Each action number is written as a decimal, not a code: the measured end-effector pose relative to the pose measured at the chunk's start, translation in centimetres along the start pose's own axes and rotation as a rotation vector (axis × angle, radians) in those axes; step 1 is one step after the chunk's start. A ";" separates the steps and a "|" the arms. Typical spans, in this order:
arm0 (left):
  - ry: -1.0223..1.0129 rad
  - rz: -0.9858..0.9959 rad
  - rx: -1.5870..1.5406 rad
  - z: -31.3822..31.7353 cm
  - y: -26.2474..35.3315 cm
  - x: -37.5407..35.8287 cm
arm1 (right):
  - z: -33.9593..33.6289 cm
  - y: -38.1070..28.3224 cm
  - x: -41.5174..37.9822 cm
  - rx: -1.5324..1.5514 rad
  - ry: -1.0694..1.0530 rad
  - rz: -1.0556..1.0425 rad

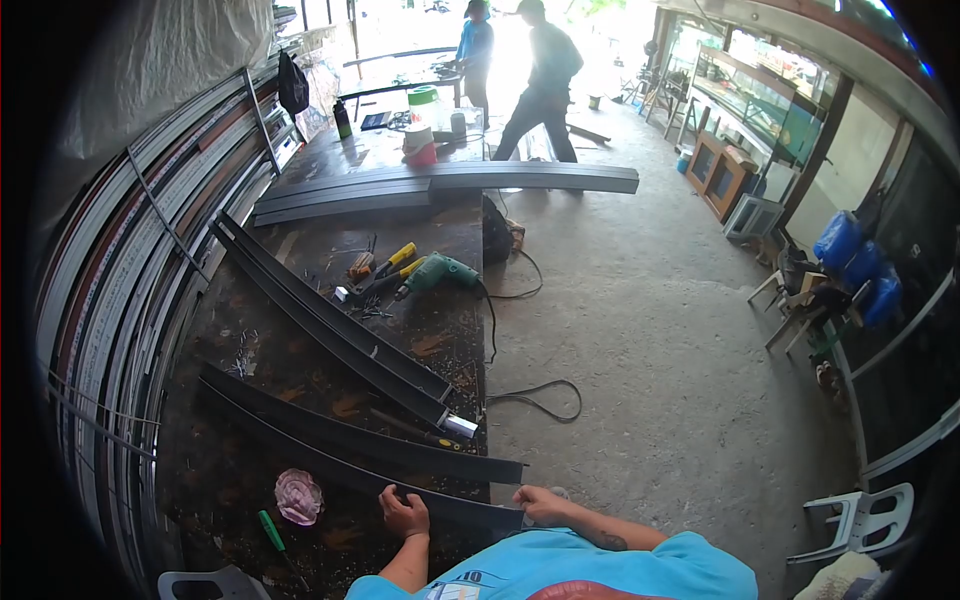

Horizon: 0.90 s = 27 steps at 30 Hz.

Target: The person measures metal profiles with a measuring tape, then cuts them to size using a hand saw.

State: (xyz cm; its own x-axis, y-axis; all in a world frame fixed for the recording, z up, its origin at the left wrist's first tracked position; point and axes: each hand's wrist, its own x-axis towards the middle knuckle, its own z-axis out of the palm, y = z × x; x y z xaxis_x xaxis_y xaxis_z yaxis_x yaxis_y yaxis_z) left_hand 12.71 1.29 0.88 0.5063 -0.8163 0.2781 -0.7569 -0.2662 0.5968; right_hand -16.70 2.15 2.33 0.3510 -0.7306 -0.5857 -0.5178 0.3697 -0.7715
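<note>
Two long dark metal profiles lie side by side across the near part of the table. My left hand (405, 512) has its fingers curled over the edge of the nearer dark metal profile (455, 508). At that profile's right end is my right hand (541, 503), its fingers bent together; whatever they hold is too small to make out. The farther profile (440, 461) reaches past the table edge just beyond my hands. Left of my left hand sit a crumpled pinkish bundle (299, 497) and a green-handled screwdriver (272, 531).
Beyond lie another pair of dark profiles (340, 335), a green power drill (437, 275), yellow-handled tools (400, 256) and stacked grey bars (450, 183). The drill's cord (540, 390) loops onto the floor. Racked lengths (120, 290) line the left; two people stand at the back.
</note>
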 end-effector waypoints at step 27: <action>0.020 0.059 0.039 0.4 -0.1 0.0 | -0.5 -3.1 -1.8 0.046 0.077 -0.105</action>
State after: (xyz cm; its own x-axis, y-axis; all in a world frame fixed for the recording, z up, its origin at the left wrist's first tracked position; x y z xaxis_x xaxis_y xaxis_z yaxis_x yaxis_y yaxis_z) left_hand 12.63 1.10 0.53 0.4682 -0.8210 0.3267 -0.8008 -0.2379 0.5497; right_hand -16.07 2.05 5.89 0.3390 -0.8081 -0.4818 -0.4446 0.3137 -0.8390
